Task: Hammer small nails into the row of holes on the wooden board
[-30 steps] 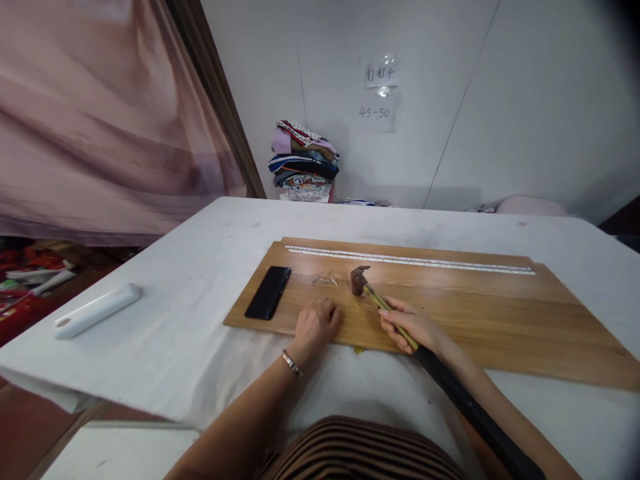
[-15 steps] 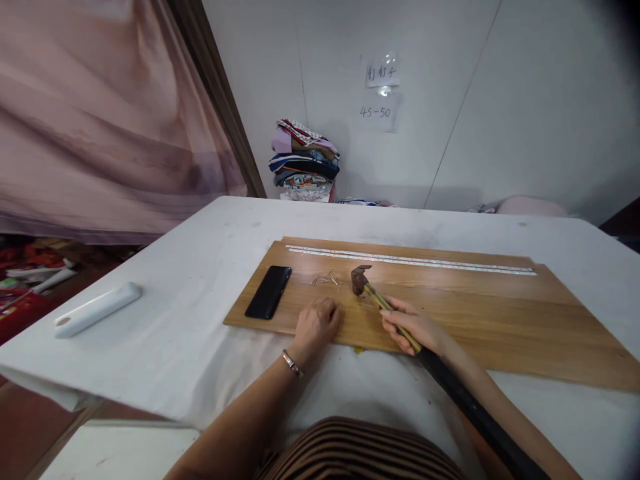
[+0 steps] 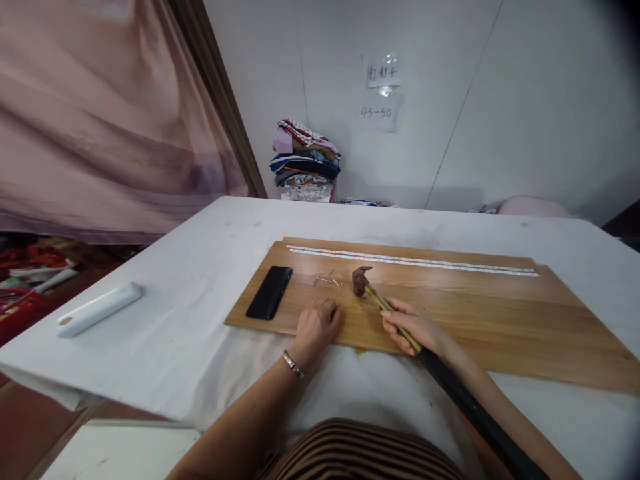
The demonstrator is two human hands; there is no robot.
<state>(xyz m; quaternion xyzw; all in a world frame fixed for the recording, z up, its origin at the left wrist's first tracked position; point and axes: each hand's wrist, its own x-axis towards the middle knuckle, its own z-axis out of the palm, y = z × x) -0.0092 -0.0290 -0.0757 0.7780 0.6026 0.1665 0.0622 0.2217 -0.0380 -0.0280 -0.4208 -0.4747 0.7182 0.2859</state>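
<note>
My right hand is wrapped round the yellow-and-black handle of a claw hammer. Its rusty brown head is down at the wooden board, with the claw pointing up and away. On the board's near edge rests my left hand, fingers curled in with no object showing in them; their undersides are hidden. Just beyond the left hand lie several loose nails. Left of these, flat on the board, is a black phone. Two white measuring strips run along the board's far side.
The board lies on a white-covered table. A white oblong object is at the table's left. Folded cloths are stacked against the wall behind, below paper signs. A pink curtain hangs at the left.
</note>
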